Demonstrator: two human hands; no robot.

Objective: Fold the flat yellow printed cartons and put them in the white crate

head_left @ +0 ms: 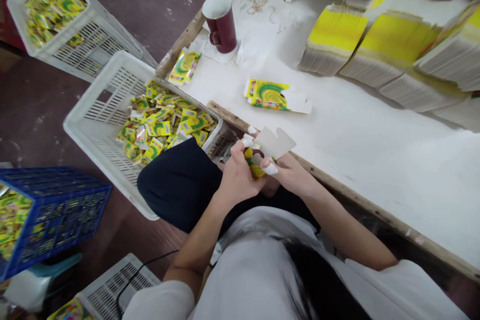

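Over my lap, at the edge of the white table [375, 160], I hold a small yellow and green cardboard box [255, 164] between both hands. Its pale inner flaps stand up and open toward the table. My left hand [240, 170] is wrapped round the box's left side. From the other side my right hand [283, 170] grips it, thumb at the open end. White tape covers some of my fingertips. A second box [272, 95] lies on the table just beyond my hands, its flaps open to the right. What the box holds inside I cannot make out.
A white crate [101, 105] full of small yellow boxes stands left of my knee. Another white crate [93, 40] and a blue crate [67, 215] stand farther left. On the table are a maroon mug [225, 30], rubber bands [256, 1] and stacks of flat cartons [333, 35].
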